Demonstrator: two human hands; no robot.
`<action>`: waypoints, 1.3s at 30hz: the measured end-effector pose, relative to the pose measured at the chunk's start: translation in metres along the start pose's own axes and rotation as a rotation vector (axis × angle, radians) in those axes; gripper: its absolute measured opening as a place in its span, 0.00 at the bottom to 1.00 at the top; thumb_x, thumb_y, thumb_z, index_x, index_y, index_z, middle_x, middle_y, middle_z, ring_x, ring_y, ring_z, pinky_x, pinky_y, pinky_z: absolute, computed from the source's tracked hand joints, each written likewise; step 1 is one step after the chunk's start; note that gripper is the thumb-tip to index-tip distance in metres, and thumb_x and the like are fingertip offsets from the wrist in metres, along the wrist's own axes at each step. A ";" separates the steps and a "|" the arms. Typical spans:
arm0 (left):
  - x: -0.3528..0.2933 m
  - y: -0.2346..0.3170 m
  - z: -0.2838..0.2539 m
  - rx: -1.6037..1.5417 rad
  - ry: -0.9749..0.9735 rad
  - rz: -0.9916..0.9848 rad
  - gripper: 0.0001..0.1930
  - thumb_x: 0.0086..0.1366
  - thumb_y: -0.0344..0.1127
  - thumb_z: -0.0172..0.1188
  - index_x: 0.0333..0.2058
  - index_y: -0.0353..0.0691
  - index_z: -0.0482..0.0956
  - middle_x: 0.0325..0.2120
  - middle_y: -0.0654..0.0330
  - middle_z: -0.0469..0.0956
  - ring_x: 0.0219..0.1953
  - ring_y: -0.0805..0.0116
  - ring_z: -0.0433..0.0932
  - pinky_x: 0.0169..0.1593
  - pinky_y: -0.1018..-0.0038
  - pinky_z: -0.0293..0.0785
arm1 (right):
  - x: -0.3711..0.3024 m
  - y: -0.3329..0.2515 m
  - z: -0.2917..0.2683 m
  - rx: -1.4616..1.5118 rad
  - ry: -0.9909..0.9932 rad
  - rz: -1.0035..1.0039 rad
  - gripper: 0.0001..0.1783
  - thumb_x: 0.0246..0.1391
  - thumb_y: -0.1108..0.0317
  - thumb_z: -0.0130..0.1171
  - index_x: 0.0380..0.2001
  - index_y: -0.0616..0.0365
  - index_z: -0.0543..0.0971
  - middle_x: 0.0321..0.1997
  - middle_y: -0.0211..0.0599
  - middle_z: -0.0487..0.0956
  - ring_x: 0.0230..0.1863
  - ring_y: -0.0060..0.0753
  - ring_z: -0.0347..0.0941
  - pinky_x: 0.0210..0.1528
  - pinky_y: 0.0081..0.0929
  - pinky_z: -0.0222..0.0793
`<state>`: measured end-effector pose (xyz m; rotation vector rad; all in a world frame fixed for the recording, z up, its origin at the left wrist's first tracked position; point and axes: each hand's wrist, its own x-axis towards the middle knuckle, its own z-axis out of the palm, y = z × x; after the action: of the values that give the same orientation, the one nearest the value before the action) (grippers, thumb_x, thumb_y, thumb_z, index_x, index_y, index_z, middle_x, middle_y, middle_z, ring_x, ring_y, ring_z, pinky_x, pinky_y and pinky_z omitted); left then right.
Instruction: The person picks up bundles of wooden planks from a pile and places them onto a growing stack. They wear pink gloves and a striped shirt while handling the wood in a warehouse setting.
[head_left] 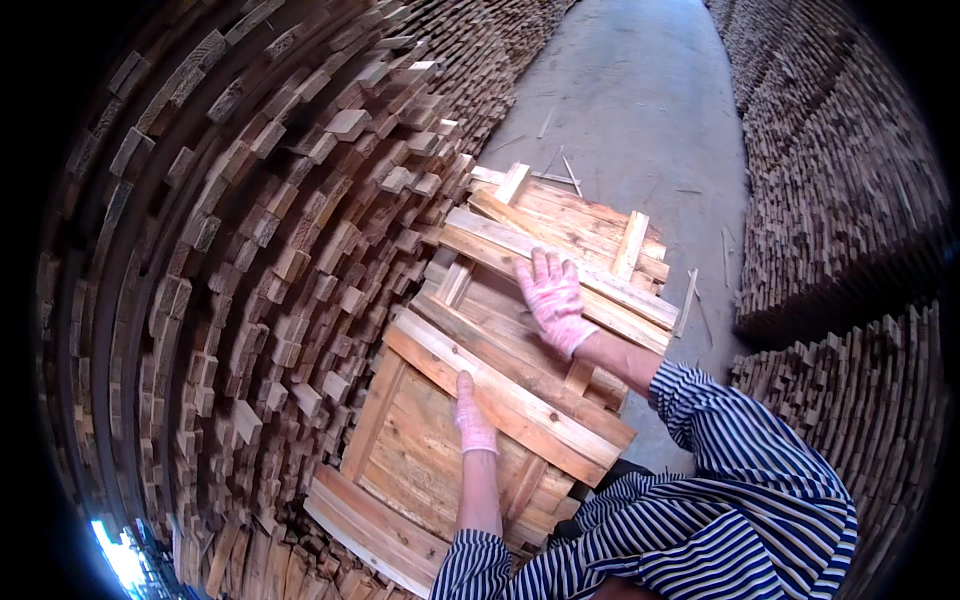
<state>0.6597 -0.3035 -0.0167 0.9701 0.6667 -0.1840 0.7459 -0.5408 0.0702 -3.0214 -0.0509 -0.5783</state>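
A stack of pale wooden pallet-like panels (pixel 420 440) with raised crosswise planks lies in front of me. My right hand (pixel 555 300), in a pink-and-white glove, rests with its fingers spread on the far long plank (pixel 620 297). My left hand (pixel 474 425), gloved alike, is at the nearer long plank (pixel 520 400), thumb lying up against its edge. The other fingers of that hand are hidden, so its grip is unclear. Between the two planks run a recessed board and short crosspieces.
Tall stacks of wooden slats (pixel 300 200) with uneven protruding ends rise close on the left. More stacks (pixel 840 190) line the right side. A grey concrete aisle (pixel 630 90) runs away between them, with wood splinters (pixel 688 303) on it. Another wooden panel (pixel 570 215) lies just beyond my right hand.
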 end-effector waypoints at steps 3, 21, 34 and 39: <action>-0.012 0.005 0.021 0.308 0.179 0.193 0.45 0.62 0.52 0.70 0.69 0.32 0.59 0.63 0.47 0.69 0.62 0.54 0.71 0.65 0.60 0.68 | -0.004 0.043 0.033 -0.118 -0.007 -0.057 0.38 0.50 0.57 0.61 0.65 0.55 0.67 0.66 0.57 0.67 0.65 0.57 0.65 0.62 0.61 0.60; 0.063 -0.041 0.230 -0.160 -0.514 -0.324 0.37 0.68 0.63 0.57 0.63 0.38 0.69 0.59 0.50 0.74 0.60 0.53 0.72 0.66 0.56 0.67 | 0.064 0.090 -0.018 0.437 -0.487 0.219 0.27 0.50 0.55 0.68 0.48 0.61 0.76 0.48 0.58 0.78 0.53 0.60 0.76 0.52 0.49 0.74; 0.051 -0.045 0.210 -0.146 -0.299 -0.285 0.38 0.60 0.65 0.63 0.56 0.37 0.73 0.44 0.49 0.78 0.42 0.51 0.78 0.48 0.52 0.77 | 0.053 0.127 -0.009 0.318 -0.562 0.220 0.56 0.51 0.50 0.67 0.76 0.50 0.48 0.64 0.59 0.72 0.65 0.58 0.71 0.62 0.49 0.69; 0.052 -0.044 0.216 -0.126 -0.260 -0.186 0.37 0.63 0.57 0.65 0.60 0.34 0.70 0.49 0.50 0.77 0.48 0.55 0.78 0.54 0.59 0.77 | 0.044 0.109 -0.003 0.370 -0.557 0.257 0.51 0.55 0.58 0.62 0.76 0.46 0.47 0.62 0.60 0.72 0.62 0.59 0.72 0.61 0.49 0.70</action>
<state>0.7771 -0.4957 0.0043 0.7464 0.5214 -0.4201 0.7906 -0.6488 0.0828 -2.6636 0.1791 0.2714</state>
